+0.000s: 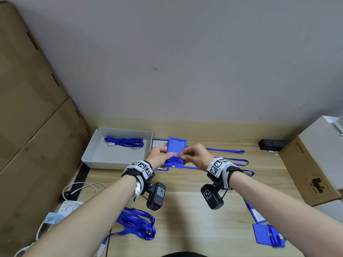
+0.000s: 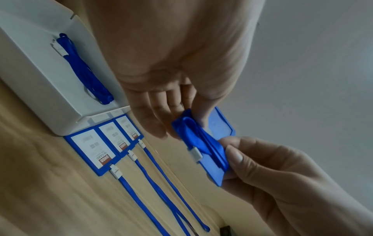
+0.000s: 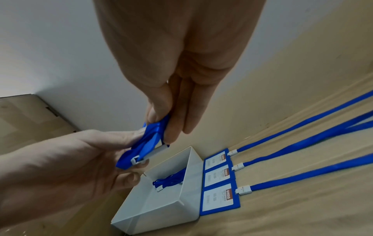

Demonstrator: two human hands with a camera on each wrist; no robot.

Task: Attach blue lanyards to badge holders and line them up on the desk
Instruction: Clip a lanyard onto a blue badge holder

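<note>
Blue plastic and blue ribbon are bunched together between both hands, above the wooden surface (image 1: 185, 201): the left hand (image 1: 158, 153) pinches one end of a badge holder (image 2: 220, 127), and the right hand (image 1: 196, 154) pinches the other end along with a folded lanyard (image 2: 203, 140) lying across it. The lanyard's white clip (image 2: 194, 154) hangs loose against the holder's face, not yet hooked on, as far as the wrist views show.

The likely trouble is the bundle itself. If the ribbon stays folded while the clip is worked, loops could catch or knot, and the clip might snap over ribbon instead of the holder's slot (which is hidden under the fingers). A slack pinch could also drop the holder onto the finished row (image 2: 105, 143) below, knocking the three straightened badges askew beside the white tray (image 1: 89, 158), where one more lanyard (image 1: 124, 142) waits.

Readable writing: the inserts in the finished holders show "UHOO" in white on a red band, with "ID CARD" beside it. A cardboard box (image 1: 308, 175) at right bears lettering that looks like "DICO", though I would not swear to it.
</note>
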